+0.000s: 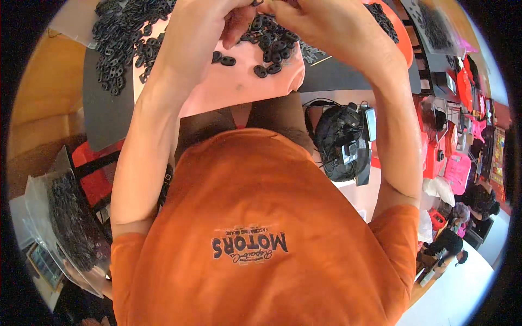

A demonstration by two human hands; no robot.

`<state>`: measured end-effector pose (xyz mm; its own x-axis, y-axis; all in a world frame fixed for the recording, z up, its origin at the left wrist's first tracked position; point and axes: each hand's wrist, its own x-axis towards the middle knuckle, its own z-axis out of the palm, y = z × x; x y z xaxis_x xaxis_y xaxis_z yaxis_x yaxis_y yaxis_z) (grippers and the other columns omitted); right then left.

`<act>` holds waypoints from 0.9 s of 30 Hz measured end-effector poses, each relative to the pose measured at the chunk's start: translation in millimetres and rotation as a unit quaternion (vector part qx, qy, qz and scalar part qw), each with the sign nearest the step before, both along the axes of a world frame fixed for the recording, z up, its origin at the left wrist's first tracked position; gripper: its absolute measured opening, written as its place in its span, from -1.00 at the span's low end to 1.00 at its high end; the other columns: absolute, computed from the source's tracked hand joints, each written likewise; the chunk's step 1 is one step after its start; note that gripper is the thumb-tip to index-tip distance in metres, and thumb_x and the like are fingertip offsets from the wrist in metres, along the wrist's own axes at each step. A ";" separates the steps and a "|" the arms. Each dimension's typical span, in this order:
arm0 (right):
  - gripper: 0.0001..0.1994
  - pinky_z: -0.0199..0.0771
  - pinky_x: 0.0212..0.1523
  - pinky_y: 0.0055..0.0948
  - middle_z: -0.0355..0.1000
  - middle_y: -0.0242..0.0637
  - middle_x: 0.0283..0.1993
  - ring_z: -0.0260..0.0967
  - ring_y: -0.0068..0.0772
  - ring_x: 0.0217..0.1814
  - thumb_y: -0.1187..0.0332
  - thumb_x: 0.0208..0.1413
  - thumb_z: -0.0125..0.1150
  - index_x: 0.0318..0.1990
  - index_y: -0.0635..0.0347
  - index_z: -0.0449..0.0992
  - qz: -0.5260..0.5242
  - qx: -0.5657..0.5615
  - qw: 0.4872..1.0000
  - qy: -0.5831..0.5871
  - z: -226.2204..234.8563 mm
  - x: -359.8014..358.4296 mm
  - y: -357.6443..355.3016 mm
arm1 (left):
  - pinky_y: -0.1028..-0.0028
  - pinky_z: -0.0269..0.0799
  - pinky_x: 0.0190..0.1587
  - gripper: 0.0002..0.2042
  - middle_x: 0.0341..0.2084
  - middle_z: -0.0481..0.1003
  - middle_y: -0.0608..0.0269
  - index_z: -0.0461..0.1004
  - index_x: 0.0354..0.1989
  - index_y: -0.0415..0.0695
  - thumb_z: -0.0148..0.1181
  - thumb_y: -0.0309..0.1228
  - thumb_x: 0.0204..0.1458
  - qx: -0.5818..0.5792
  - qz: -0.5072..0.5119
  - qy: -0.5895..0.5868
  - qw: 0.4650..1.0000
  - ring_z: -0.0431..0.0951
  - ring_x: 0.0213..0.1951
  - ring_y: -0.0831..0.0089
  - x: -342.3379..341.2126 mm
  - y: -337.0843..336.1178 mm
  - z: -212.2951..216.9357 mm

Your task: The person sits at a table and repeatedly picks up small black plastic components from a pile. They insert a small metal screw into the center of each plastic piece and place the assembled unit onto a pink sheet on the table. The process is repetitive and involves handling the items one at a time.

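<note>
At the top edge my left hand and my right hand come together above the table, both with fingers closed. A tiny dark bit shows between the fingertips, but the picture's edge cuts off most of it, so I cannot make out what they hold. Below and around the hands lie small black oval pieces with holes, scattered over a pink sheet. A few of these pieces sit apart near the sheet's front part, by my left wrist.
A larger heap of black pieces spreads at the far left. An orange-red tray with black pieces stands right. Clear bags of black parts lie at left and far right. A black bag is beside my legs. People are in the right background.
</note>
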<state>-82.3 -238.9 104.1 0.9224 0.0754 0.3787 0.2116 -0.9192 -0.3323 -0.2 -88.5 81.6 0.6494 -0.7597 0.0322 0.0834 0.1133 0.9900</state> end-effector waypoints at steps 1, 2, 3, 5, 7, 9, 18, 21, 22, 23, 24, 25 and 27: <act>-0.80 0.28 -0.43 -0.12 0.31 0.08 -0.56 0.30 0.14 -0.47 0.43 0.00 0.02 -0.56 0.41 0.33 -0.007 -0.015 1.000 -0.005 -0.8 -2.1 1.9 | 0.59 0.06 -0.69 -0.74 -0.76 0.31 0.28 0.33 -0.69 -0.21 -0.13 -0.43 0.01 -0.007 0.001 -0.043 0.999 0.22 -0.73 0.60 -1.5 1.2 0.3; -0.80 0.28 -0.41 -0.12 0.32 0.08 -0.54 0.30 0.14 -0.45 0.43 0.00 0.01 -0.55 0.41 0.33 -0.009 -0.015 1.000 0.003 -0.2 -4.4 4.4 | 0.62 0.02 -0.70 -0.74 -0.77 0.29 0.32 0.32 -0.70 -0.20 -0.14 -0.43 0.01 -0.014 0.002 -0.087 0.996 0.18 -0.73 0.65 -2.4 2.3 0.4; -0.81 0.29 -0.40 -0.12 0.32 0.09 -0.53 0.30 0.15 -0.44 0.43 0.00 0.01 -0.55 0.41 0.33 -0.012 -0.016 1.000 0.010 0.7 -6.7 7.0 | 0.60 0.05 -0.70 -0.73 -0.79 0.28 0.32 0.31 -0.70 -0.21 -0.13 -0.43 0.02 0.007 0.007 -0.067 0.998 0.19 -0.74 0.63 -2.7 2.9 0.4; -0.82 0.28 -0.39 -0.12 0.33 0.10 -0.51 0.30 0.14 -0.42 0.43 0.00 0.00 -0.53 0.41 0.33 -0.011 -0.015 0.999 0.025 1.5 -10.6 9.5 | 0.60 0.05 -0.70 -0.74 -0.80 0.27 0.33 0.31 -0.70 -0.20 -0.14 -0.43 0.01 0.000 -0.005 -0.060 0.998 0.19 -0.74 0.63 -2.9 3.7 0.0; -0.82 0.28 -0.38 -0.13 0.33 0.11 -0.49 0.30 0.14 -0.41 0.43 0.00 0.00 -0.52 0.41 0.33 -0.004 -0.014 0.999 0.039 0.9 -10.6 8.3 | 0.61 0.04 -0.70 -0.74 -0.80 0.27 0.33 0.31 -0.69 -0.20 -0.14 -0.43 0.01 -0.005 -0.012 -0.032 0.999 0.18 -0.75 0.62 -5.4 5.1 3.1; -0.82 0.27 -0.38 -0.14 0.32 0.10 -0.50 0.29 0.12 -0.41 0.43 0.01 0.01 -0.51 0.41 0.32 -0.003 -0.015 0.999 0.051 4.0 -11.8 10.6 | 0.61 0.05 -0.70 -0.75 -0.80 0.27 0.33 0.33 -0.68 -0.20 -0.14 -0.42 0.01 0.003 -0.013 -0.012 1.000 0.19 -0.75 0.62 -3.4 8.2 2.1; -0.71 0.18 -0.54 -0.38 0.21 -0.13 -0.59 0.10 -0.21 -0.59 0.25 0.06 0.16 -0.44 0.33 0.30 0.013 -0.064 0.998 -0.006 -6.0 -13.2 6.7 | 0.62 0.04 -0.69 -0.80 -0.77 0.29 0.44 0.39 -0.55 -0.09 0.03 -0.26 -0.01 -0.015 -0.068 0.050 0.996 0.19 -0.73 0.66 9.3 15.0 -19.8; -0.71 0.18 -0.52 -0.31 0.17 -0.08 -0.59 0.15 -0.14 -0.57 0.27 0.07 0.15 -0.46 0.33 0.29 0.046 -0.026 0.998 -0.022 -13.1 -16.8 8.2 | 0.61 0.06 -0.67 -0.79 -0.76 0.28 0.45 0.38 -0.60 -0.07 0.06 -0.23 -0.04 -0.014 -0.042 0.072 0.996 0.18 -0.73 0.65 3.0 20.7 -27.5; -0.73 0.20 -0.49 -0.29 0.19 -0.07 -0.56 0.19 -0.11 -0.53 0.29 0.07 0.14 -0.44 0.34 0.30 0.060 -0.028 0.998 -0.009 -15.8 -16.3 7.8 | 0.60 0.06 -0.67 -0.79 -0.76 0.28 0.44 0.36 -0.61 -0.07 0.04 -0.25 -0.04 0.005 -0.038 0.073 0.997 0.18 -0.73 0.66 0.3 23.8 -26.1; -0.74 0.21 -0.48 -0.30 0.21 -0.07 -0.55 0.21 -0.10 -0.51 0.30 0.07 0.14 -0.44 0.34 0.31 0.056 -0.016 0.998 0.011 -15.7 -17.3 10.8 | 0.61 0.04 -0.68 -0.79 -0.76 0.28 0.43 0.35 -0.62 -0.08 0.04 -0.26 -0.03 -0.009 -0.040 0.096 0.995 0.18 -0.73 0.66 1.2 24.3 -32.2; -0.75 0.22 -0.47 -0.30 0.22 -0.07 -0.54 0.22 -0.10 -0.50 0.31 0.07 0.13 -0.44 0.34 0.31 0.051 -0.005 0.998 0.032 -16.2 -17.9 13.8 | 0.62 0.03 -0.70 -0.79 -0.76 0.28 0.43 0.34 -0.62 -0.08 0.03 -0.28 -0.03 -0.024 -0.042 0.119 0.992 0.18 -0.74 0.66 2.9 24.3 -38.0; -0.77 0.22 -0.48 -0.32 0.23 -0.09 -0.55 0.22 -0.14 -0.51 0.32 0.07 0.13 -0.43 0.35 0.33 0.041 0.006 0.999 0.018 -22.4 -17.4 15.6 | 0.61 0.03 -0.70 -0.80 -0.77 0.28 0.41 0.34 -0.65 -0.10 0.00 -0.32 -0.04 -0.030 -0.041 0.131 0.990 0.19 -0.74 0.66 2.4 25.9 -37.4; -0.79 0.22 -0.48 -0.33 0.24 -0.11 -0.55 0.23 -0.19 -0.52 0.34 0.08 0.12 -0.42 0.35 0.34 0.071 0.037 0.996 0.042 -20.7 -12.1 14.1 | 0.61 0.05 -0.70 -0.79 -0.79 0.29 0.38 0.33 -0.72 -0.13 -0.04 -0.42 -0.07 -0.041 -0.037 0.155 0.986 0.20 -0.74 0.66 2.6 27.4 -36.5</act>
